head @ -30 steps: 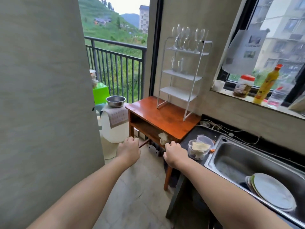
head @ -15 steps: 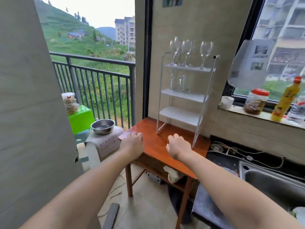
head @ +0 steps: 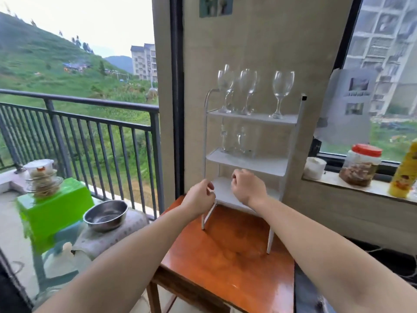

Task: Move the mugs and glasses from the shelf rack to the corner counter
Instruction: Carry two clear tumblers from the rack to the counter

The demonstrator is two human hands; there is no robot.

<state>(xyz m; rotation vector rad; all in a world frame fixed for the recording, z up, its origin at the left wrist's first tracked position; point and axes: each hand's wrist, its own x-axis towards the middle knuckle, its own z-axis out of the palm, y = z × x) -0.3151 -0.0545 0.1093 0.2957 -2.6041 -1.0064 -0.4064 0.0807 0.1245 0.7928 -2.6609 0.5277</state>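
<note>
A white three-tier shelf rack (head: 291,123) stands on a small orange-brown wooden table (head: 228,263) against the wall. Several clear wine glasses (head: 283,86) stand on its top tier. Clear glass mugs (head: 240,141) sit on the middle tier, blurred. The bottom tier looks bare where it shows. My left hand (head: 198,199) is loosely curled in front of the rack's lower left leg and holds nothing. My right hand (head: 247,188) is curled in front of the bottom tier, also with nothing in it.
A window sill (head: 338,184) at the right carries a white cup (head: 314,168), a red-lidded jar (head: 361,164) and a yellow bottle (head: 404,175). At the left, a steel bowl (head: 106,214) rests on a covered stand beside a green box (head: 54,208) and the balcony railing (head: 90,123).
The view has come closer to the rack and risen. Both hands moved forward from above the table's front edge to the rack's bottom tier. The sink has dropped out of view.
</note>
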